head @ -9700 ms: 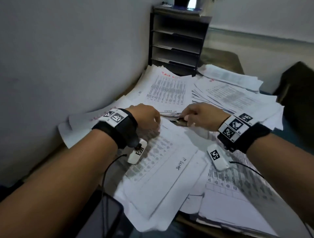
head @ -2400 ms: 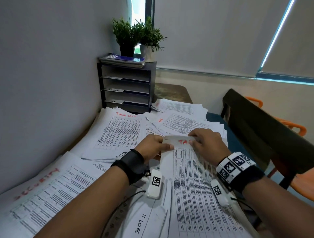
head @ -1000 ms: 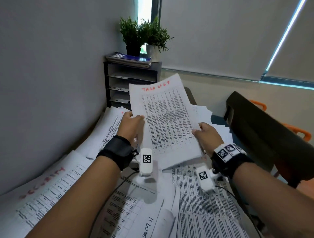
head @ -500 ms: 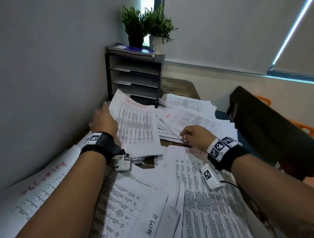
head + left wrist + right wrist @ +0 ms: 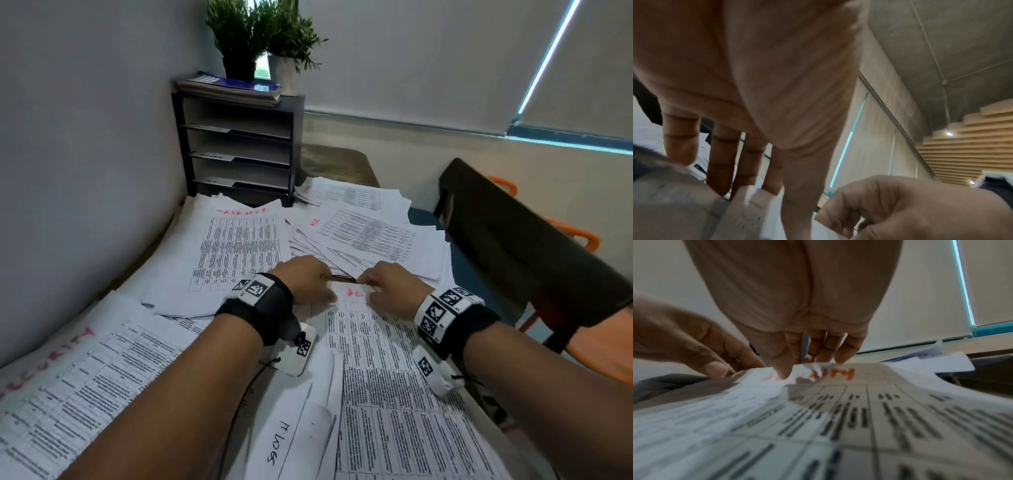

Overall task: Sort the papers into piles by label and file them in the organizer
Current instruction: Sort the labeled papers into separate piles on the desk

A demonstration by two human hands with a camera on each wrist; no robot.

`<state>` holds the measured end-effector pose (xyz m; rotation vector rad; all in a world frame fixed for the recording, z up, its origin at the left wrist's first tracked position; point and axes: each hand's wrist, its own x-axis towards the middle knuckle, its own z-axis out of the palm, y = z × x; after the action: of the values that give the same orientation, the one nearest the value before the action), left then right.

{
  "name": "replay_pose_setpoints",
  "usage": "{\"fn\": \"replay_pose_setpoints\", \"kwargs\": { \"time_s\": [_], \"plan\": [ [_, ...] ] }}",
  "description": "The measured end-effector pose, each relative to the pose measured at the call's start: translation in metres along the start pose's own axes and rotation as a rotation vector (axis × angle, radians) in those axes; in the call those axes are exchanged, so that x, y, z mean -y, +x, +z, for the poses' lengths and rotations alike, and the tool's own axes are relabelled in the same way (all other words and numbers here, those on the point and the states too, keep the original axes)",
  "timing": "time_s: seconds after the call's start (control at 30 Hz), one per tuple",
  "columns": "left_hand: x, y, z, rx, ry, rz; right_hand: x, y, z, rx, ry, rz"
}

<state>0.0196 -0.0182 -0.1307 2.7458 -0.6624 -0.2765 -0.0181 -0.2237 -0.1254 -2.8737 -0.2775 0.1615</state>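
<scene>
A printed sheet (image 5: 376, 359) with a red label at its top lies in front of me on the loose papers. My left hand (image 5: 330, 286) and right hand (image 5: 368, 286) meet at its far edge. In the right wrist view the right hand (image 5: 807, 368) pinches that edge, thumb on the red label and fingers behind, and the sheet (image 5: 859, 402) curls up there. The left hand (image 5: 766, 194) pinches the edge's left corner. Sorted piles lie beyond: the task list pile (image 5: 239, 246), the HR pile (image 5: 370, 236) and the security pile (image 5: 68, 377). The black organizer (image 5: 239, 147) stands at the back.
A grey wall runs close along the left. Two potted plants (image 5: 263, 37) and booklets sit on the organizer. A dark chair back (image 5: 513, 246) stands to the right of the table. A sheet marked IT log (image 5: 291, 438) lies near me.
My left hand laid the task list sheet on the left pile, let go and came back to the sheet in front. The right hand stayed at that sheet's top edge.
</scene>
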Motion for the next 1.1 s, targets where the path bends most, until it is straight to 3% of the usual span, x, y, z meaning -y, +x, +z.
{"fn": "replay_pose_setpoints", "kwargs": {
  "time_s": [0.23,0.4,0.6,0.8,0.93,1.1],
  "plan": [
    [-0.012,-0.008,-0.006,-0.071,-0.15,0.054,0.001,-0.014,-0.009,-0.199,0.131,0.006],
    [-0.009,-0.012,-0.008,-0.009,-0.37,0.102,-0.006,-0.028,-0.012,-0.251,0.253,0.043],
    [0.001,-0.017,-0.008,0.033,-0.555,0.053,-0.009,-0.028,-0.011,-0.351,0.188,0.006],
    [0.005,-0.029,-0.003,0.12,-0.791,-0.061,-0.007,-0.027,-0.009,-0.335,0.144,-0.008],
    [0.008,-0.031,0.002,0.168,-0.925,-0.064,-0.005,-0.029,-0.011,-0.355,0.154,-0.024],
    [0.005,-0.034,0.0,0.16,-0.975,-0.072,-0.017,-0.038,-0.017,-0.515,0.199,0.004]
  ]
}}
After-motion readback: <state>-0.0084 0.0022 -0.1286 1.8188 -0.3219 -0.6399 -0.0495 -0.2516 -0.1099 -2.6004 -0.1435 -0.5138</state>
